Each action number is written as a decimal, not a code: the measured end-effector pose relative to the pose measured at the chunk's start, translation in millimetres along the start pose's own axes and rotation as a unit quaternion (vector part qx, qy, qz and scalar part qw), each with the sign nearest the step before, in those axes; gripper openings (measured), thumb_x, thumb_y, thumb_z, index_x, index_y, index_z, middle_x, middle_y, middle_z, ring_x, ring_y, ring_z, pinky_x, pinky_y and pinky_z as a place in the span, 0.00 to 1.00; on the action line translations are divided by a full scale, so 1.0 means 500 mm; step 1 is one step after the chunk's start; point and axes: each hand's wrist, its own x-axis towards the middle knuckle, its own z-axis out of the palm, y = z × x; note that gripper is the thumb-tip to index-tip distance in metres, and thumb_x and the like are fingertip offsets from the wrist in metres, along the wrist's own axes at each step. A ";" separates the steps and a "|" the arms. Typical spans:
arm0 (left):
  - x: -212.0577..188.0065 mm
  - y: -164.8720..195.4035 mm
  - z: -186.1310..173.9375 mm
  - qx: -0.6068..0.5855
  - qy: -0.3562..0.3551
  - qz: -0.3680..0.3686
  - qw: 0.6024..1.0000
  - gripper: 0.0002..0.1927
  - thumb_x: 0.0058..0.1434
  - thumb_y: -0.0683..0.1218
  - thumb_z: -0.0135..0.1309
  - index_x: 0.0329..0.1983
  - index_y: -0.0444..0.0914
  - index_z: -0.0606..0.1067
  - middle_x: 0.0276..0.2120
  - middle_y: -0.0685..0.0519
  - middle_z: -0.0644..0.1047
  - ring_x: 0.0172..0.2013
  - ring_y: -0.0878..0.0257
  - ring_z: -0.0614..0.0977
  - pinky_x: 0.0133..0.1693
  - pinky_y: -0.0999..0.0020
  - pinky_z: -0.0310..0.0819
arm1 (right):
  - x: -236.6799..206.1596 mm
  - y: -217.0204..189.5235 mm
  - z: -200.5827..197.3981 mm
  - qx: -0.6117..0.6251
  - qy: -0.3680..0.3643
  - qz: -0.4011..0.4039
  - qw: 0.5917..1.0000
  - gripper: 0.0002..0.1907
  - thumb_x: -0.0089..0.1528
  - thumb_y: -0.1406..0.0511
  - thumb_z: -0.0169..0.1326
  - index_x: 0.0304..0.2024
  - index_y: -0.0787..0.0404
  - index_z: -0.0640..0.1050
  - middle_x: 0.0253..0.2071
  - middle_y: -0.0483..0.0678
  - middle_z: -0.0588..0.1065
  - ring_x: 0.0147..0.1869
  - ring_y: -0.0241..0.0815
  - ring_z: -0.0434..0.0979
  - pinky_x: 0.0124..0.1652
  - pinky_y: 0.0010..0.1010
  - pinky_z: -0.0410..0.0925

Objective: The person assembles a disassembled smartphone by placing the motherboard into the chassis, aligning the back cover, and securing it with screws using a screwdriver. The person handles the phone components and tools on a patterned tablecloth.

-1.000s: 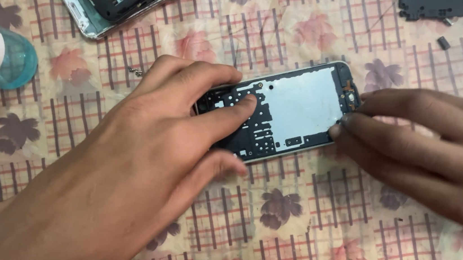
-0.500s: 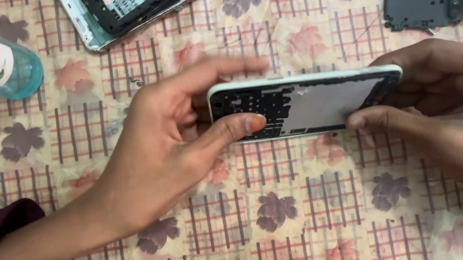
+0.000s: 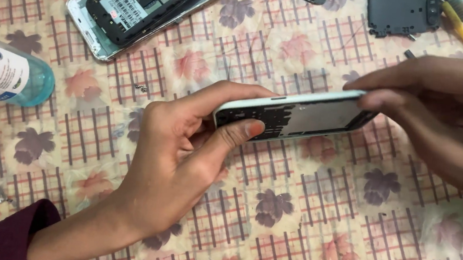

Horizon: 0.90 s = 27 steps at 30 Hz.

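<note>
Two hands around white-edged phone frame

Even, soft indoor light, fairly bright; no hard glare. Faint shadows sit under the left hand and right hand on the patterned cloth. Focus mostly sharp; right hand slightly soft, frame corners mildly blurred.

The left hand reaches in from the lower left, thumb and forefinger pinched, while the right hand comes from the right, fingers stretched leftward and thumb pressed beneath them.
</note>
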 end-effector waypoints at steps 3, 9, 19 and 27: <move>0.000 0.009 -0.003 -0.018 -0.008 -0.045 0.999 0.14 0.68 0.41 0.53 0.55 0.34 0.78 0.26 0.51 0.83 0.13 0.74 0.71 0.12 0.78 0.59 | -0.010 -0.024 0.006 -0.051 0.001 0.096 0.994 0.13 0.66 0.64 0.53 0.48 0.63 0.83 0.32 0.51 0.82 0.34 0.39 0.85 0.30 0.30 0.80; -0.005 0.016 -0.014 -0.078 0.004 -0.045 0.996 0.14 0.71 0.45 0.50 0.54 0.34 0.79 0.34 0.51 0.84 0.15 0.73 0.71 0.14 0.78 0.64 | 0.015 -0.008 -0.001 -0.016 -0.026 0.047 0.998 0.09 0.62 0.65 0.58 0.44 0.62 0.83 0.34 0.50 0.84 0.38 0.39 0.87 0.40 0.29 0.82; 0.000 0.000 -0.009 -0.059 -0.017 -0.017 0.998 0.18 0.68 0.43 0.55 0.61 0.38 0.74 0.34 0.52 0.84 0.23 0.74 0.82 0.22 0.82 0.77 | -0.009 -0.025 0.009 -0.023 -0.015 0.148 0.989 0.11 0.63 0.66 0.61 0.47 0.62 0.82 0.32 0.50 0.83 0.36 0.39 0.86 0.36 0.29 0.80; 0.000 0.005 -0.002 0.074 -0.001 0.042 0.996 0.10 0.66 0.39 0.58 0.50 0.36 0.79 0.31 0.49 0.85 0.18 0.72 0.83 0.15 0.81 0.72 | 0.005 0.009 0.032 0.149 -0.034 -0.058 0.986 0.15 0.60 0.70 0.60 0.48 0.71 0.77 0.37 0.53 0.83 0.37 0.36 0.86 0.31 0.19 0.81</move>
